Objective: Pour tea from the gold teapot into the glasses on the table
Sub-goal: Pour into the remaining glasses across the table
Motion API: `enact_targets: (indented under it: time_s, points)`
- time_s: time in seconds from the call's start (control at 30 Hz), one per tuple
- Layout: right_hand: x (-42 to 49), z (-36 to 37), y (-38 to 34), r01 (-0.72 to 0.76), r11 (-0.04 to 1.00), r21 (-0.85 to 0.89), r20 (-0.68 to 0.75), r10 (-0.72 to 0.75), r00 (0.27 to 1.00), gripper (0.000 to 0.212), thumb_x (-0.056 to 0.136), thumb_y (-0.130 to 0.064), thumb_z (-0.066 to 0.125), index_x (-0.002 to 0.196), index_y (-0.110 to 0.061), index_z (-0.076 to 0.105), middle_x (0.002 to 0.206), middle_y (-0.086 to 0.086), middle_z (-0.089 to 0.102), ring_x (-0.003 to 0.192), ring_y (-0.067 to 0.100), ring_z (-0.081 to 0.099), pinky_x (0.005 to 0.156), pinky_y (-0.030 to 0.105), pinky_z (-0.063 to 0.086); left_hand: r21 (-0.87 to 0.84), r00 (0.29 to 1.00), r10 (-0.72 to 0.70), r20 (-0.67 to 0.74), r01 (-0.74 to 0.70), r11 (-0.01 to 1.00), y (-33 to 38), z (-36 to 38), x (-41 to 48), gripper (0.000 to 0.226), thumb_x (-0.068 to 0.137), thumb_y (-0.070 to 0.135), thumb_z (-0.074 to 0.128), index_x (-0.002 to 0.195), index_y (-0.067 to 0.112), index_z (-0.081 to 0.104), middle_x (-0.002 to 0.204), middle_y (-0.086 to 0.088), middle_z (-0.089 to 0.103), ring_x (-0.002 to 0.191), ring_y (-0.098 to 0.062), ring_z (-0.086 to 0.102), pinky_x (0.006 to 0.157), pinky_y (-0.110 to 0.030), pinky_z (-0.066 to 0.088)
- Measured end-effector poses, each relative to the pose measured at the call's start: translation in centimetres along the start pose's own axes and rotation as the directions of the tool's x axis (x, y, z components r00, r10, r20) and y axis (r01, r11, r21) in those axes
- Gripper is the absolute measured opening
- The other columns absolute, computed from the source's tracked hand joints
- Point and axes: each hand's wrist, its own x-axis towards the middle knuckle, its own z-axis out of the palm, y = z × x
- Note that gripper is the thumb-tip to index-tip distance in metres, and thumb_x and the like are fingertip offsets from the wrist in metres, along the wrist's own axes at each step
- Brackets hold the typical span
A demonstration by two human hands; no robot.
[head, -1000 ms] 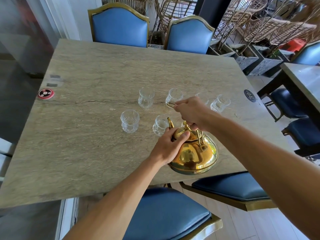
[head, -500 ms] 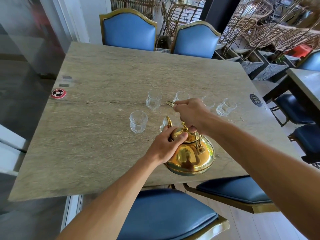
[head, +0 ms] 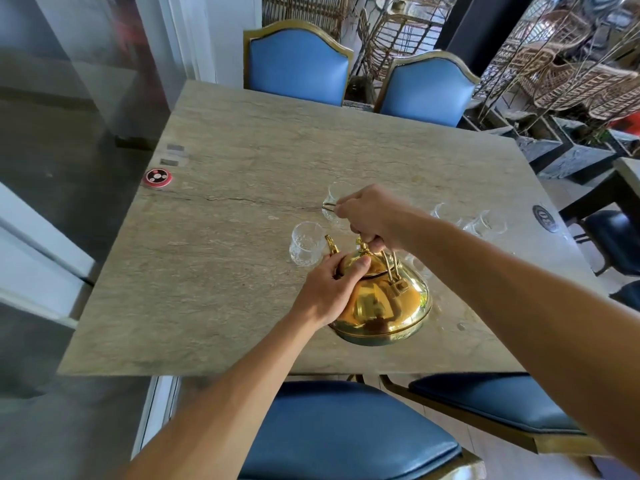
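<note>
The gold teapot (head: 381, 306) hangs tilted just above the stone table (head: 225, 271), its spout (head: 331, 243) beside a clear glass (head: 306, 242). My right hand (head: 370, 216) is closed around the teapot's wire handle. My left hand (head: 332, 289) presses on the lid with the thumb on top. Another glass (head: 337, 194) stands behind my right hand, partly hidden. Further glasses (head: 488, 223) stand to the right; my right forearm covers some.
A red round call button (head: 158, 177) lies at the table's left edge and a dark round disc (head: 544, 218) at the right edge. Blue chairs (head: 298, 64) stand at the far side, and blue seats (head: 346, 434) at the near side. A second table (head: 628, 174) is at right.
The teapot has moved left with both hands, bringing the spout next to the front left glass. The view has shifted, so the table sits further right.
</note>
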Motion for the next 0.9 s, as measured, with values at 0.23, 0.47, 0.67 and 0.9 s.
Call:
enact_targets:
  time_s: [0.23,0.47,0.67,0.9]
  points:
    - [1.6,0.9,-1.6,-0.028,0.999,-0.023,0.008,0.028,1.000,0.030,0.097,-0.015,0.051,0.117,0.002,0.065,0.059,0.006,0.043,0.040,0.014,0.032,0.037,0.018,0.029,-0.053,0.999,-0.036,-0.003,0.036,0.998,0.5,-1.1,0.4,0.069,0.070,0.086,0.054,0.118,0.039,0.071,0.127,0.000,0.074,0.116,-0.018,0.071,0.105,-0.039,0.057]
    - [1.8,1.1,-2.0,-0.036,0.999,-0.032,0.011,0.036,0.999,0.031,0.097,-0.013,0.051,0.118,0.005,0.064,0.058,0.006,0.041,0.041,0.015,0.031,0.038,0.019,0.027,-0.061,0.998,-0.068,-0.010,0.067,0.996,0.4,-1.3,0.6,0.086,0.066,0.090,0.050,0.123,0.030,0.074,0.121,0.000,0.076,0.112,-0.018,0.072,0.100,-0.035,0.057]
    - [2.0,1.1,-2.3,-0.034,0.998,-0.054,0.030,0.036,0.999,0.014,0.095,-0.011,0.050,0.089,-0.005,0.061,0.054,0.006,0.041,0.038,0.014,0.030,0.037,0.017,0.026,-0.087,0.997,-0.078,-0.004,0.077,0.993,0.1,-1.4,0.9,0.076,0.075,0.083,0.053,0.121,0.027,0.075,0.116,-0.001,0.078,0.108,-0.019,0.074,0.089,-0.029,0.056]
    - [2.4,1.3,-2.6,-0.052,0.996,-0.077,0.036,0.055,0.998,0.015,0.095,-0.011,0.050,0.082,-0.008,0.056,0.051,0.004,0.038,0.033,0.013,0.027,0.037,0.017,0.024,-0.114,0.998,-0.064,0.005,0.064,0.991,-0.3,-1.5,1.3,0.069,0.068,0.089,0.053,0.106,0.035,0.075,0.113,-0.005,0.078,0.107,-0.022,0.076,0.100,-0.041,0.060]
